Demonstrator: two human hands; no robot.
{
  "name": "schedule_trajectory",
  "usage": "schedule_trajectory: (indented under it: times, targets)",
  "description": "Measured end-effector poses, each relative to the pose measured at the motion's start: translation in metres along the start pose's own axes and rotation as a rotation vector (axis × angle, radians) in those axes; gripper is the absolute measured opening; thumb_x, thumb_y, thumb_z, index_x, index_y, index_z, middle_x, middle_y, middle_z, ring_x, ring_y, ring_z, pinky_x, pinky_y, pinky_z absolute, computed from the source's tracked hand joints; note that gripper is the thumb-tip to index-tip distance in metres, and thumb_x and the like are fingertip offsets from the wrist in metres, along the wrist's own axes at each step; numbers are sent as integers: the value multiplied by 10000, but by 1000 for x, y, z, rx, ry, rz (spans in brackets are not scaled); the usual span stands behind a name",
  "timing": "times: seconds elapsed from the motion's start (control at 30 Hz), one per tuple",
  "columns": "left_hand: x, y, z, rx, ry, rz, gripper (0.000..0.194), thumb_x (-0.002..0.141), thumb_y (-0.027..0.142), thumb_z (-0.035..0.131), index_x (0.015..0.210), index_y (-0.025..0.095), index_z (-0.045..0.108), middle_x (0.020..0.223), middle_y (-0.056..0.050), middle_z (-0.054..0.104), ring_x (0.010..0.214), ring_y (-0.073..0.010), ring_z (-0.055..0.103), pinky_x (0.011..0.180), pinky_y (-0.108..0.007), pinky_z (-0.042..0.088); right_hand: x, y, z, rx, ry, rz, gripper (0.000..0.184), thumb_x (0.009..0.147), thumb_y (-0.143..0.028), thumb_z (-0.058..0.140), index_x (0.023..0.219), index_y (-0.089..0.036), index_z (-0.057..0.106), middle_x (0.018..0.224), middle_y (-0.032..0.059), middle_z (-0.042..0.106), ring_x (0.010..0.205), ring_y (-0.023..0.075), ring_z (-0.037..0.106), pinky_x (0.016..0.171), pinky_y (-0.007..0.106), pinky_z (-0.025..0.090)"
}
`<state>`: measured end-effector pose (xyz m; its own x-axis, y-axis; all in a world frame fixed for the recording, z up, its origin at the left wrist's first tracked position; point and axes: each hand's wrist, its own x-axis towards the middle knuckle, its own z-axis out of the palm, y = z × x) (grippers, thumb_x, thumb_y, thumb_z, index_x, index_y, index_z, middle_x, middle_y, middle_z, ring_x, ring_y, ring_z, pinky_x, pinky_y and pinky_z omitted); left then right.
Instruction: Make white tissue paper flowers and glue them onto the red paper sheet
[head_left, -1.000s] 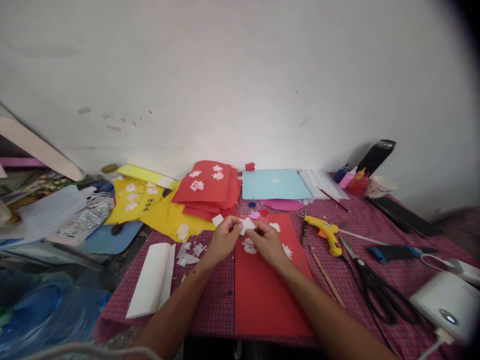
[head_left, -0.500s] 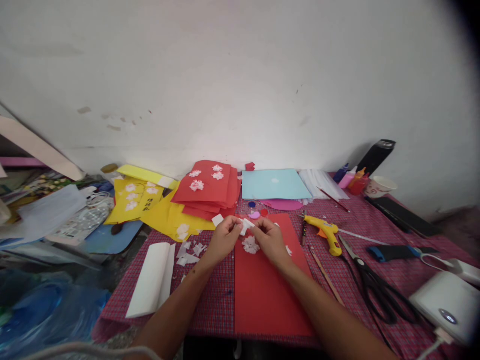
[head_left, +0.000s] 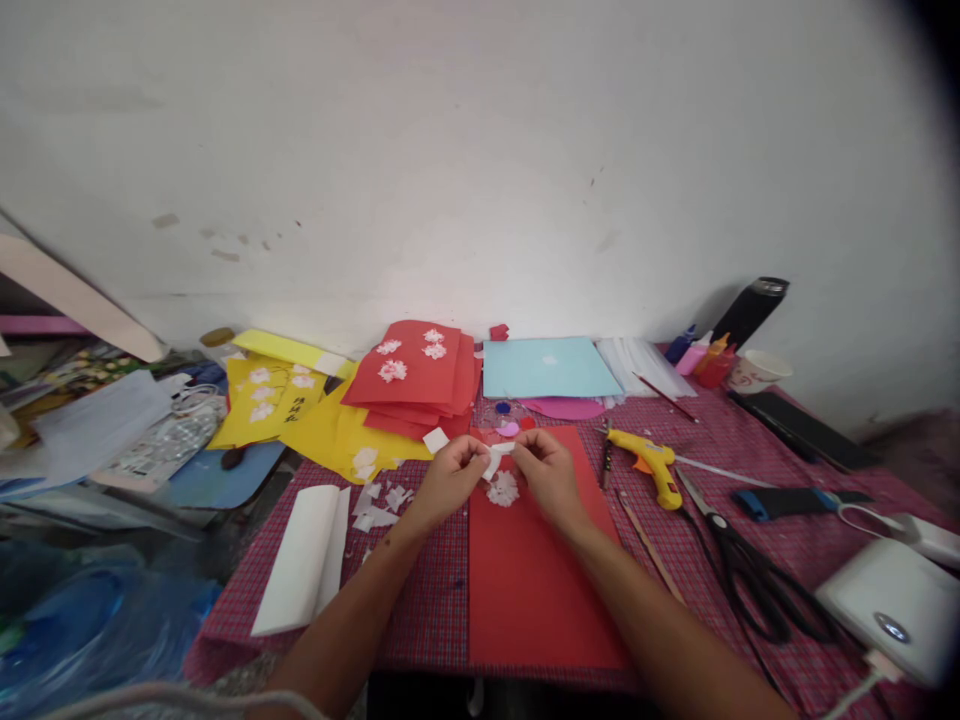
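Between my hands is a small white piece of paper (head_left: 497, 459), above the top part of a red sheet (head_left: 544, 590). My left hand (head_left: 452, 475) pinches its left side, and my right hand (head_left: 549, 475) pinches its right side. Just below the fingers a ruffled white paper flower (head_left: 502, 489) lies on the red sheet. A white paper square (head_left: 435, 440) is at the back of my left hand. Torn white scraps (head_left: 375, 515) and a folded white paper (head_left: 298, 560) lie to the left on the checked cloth.
Red cards with flowers (head_left: 401, 375) and yellow sheets (head_left: 319, 435) are stacked at back left. A light blue sheet (head_left: 544, 370) lies at the back. On the right are a yellow glue gun (head_left: 649, 462), black scissors (head_left: 750, 565), a cutter (head_left: 795, 501) and a white box (head_left: 889, 610).
My right hand has shifted slightly right and away from my left. The white paper now looks narrower and stretched between the fingers, and more of the flower below shows.
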<state>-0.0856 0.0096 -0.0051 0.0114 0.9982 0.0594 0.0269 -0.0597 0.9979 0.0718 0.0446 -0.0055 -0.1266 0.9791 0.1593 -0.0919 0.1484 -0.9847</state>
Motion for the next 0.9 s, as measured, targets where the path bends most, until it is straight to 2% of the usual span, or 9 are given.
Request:
schedule_trajectory:
  times: [0.1, 0.37, 0.73, 0.9]
  targets:
    - [0, -2, 0, -18, -22, -18, 135, 833, 301, 594, 838, 167, 575, 717, 14, 552, 626, -113, 556, 591, -240, 520, 0, -2, 0, -18, -3, 10, 104, 787, -257, 584, 716, -199, 535, 541, -65, 485, 446, 104, 445, 449, 226, 352]
    - [2, -7, -2, -63, -6, -40, 137, 817, 307, 598, 831, 174, 568, 698, 13, 565, 602, -116, 550, 575, -245, 518, 3, 3, -4, -225, 11, -108, 65, 769, -226, 591, 723, -180, 598, 653, -24, 561, 589, 125, 488, 553, 236, 383]
    - [4, -11, -7, 42, 63, -16, 105, 815, 284, 578, 826, 179, 576, 712, 14, 579, 616, -112, 543, 575, -215, 465, 4, -10, -3, -67, -65, 62, 121, 695, -264, 607, 729, -159, 656, 616, -20, 586, 508, 109, 472, 489, 229, 367]
    - [5, -14, -10, 112, 96, 13, 101, 823, 283, 569, 830, 182, 579, 703, 20, 588, 614, -113, 549, 570, -211, 428, 6, -11, -4, -20, -96, 114, 96, 670, -249, 608, 697, -164, 643, 563, -40, 551, 459, 89, 433, 448, 216, 329]
